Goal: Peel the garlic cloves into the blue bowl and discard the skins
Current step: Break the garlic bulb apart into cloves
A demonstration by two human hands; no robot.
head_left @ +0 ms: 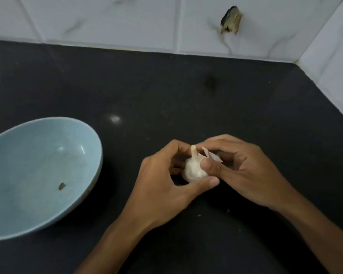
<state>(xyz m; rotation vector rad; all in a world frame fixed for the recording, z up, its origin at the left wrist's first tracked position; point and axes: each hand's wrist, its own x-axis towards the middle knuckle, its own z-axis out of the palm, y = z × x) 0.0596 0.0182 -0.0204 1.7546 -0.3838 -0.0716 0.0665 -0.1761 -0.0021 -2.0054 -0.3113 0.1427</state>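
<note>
The garlic bulb (194,169), stem upward, sits between both hands just above the black countertop (186,86). The left hand (162,186) grips it with curled fingers and thumb, while the right hand (246,175) presses its thumb on the bulb and pinches a papery skin flap (212,155). The blue bowl (38,165) stands well to the left, holding only a small dark speck (61,186).

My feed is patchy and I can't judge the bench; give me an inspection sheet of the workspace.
Surface: dark countertop, one glare spot.
Job's things: garlic bulb mostly unpeeled, held between both hands; skin flap lifted off it; blue bowl at left, no cloves inside.
Clutter: dark speck in the bowl; pale crumbs near the right wrist.
Grippers: left hand grips the bulb; right hand pinches the skin flap.
Cables: nothing seen.
Surroundings: white marbled wall tiles, one with a broken hole.
</note>
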